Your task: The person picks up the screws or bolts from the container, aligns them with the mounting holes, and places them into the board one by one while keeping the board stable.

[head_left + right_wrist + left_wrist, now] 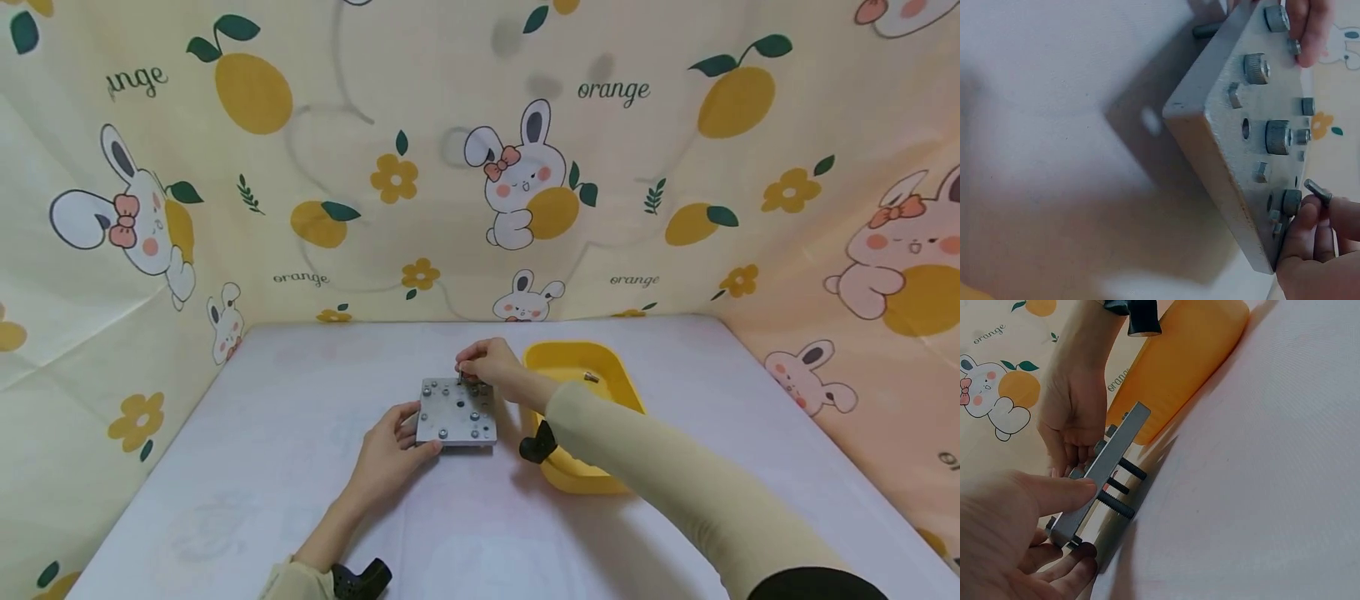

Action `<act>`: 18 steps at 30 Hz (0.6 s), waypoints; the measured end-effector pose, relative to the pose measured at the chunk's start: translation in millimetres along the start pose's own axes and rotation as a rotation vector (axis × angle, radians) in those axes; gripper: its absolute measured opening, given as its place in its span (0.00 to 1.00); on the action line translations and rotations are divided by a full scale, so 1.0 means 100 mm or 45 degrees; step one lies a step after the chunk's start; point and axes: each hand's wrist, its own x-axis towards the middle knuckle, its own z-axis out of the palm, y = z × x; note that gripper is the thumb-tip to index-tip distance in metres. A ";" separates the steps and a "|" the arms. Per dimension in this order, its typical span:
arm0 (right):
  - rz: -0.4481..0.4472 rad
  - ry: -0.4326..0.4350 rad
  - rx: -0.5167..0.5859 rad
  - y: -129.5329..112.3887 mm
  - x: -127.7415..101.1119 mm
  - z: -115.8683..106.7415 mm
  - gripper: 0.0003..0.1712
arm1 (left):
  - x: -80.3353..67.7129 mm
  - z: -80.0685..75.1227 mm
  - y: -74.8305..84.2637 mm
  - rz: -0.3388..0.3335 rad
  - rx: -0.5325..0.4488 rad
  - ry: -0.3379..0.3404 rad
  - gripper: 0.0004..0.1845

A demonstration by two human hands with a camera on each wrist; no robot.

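A grey metal plate [442,413], studded with several screw heads and a few open holes, is held up by its left side in my left hand [393,446]. The left thumb [1066,494] presses on the plate's near edge, with fingers curled underneath. Threaded screw shanks [1116,504] stick out below the plate in the left wrist view. Over the plate's far edge, my right hand [498,367] pinches a small screw [1317,189] between thumb and fingers. That screw is close to the plate's top face; whether it touches a hole cannot be told.
A yellow tray [626,375] stands just right of the plate, under the right forearm. Inside it lies a small metal piece [591,377]. The white tabletop [262,467] is bordered by a patterned cloth backdrop [420,233] behind and at both sides.
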 end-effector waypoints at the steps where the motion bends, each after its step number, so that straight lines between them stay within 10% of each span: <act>1: 0.004 -0.002 -0.013 0.00 0.00 0.00 0.06 | 0.00 0.00 0.00 -0.001 -0.001 -0.002 0.38; 18: -0.039 -0.086 -0.172 -0.01 -0.08 0.01 0.09 | 0.01 0.01 0.00 0.011 -0.005 0.004 0.37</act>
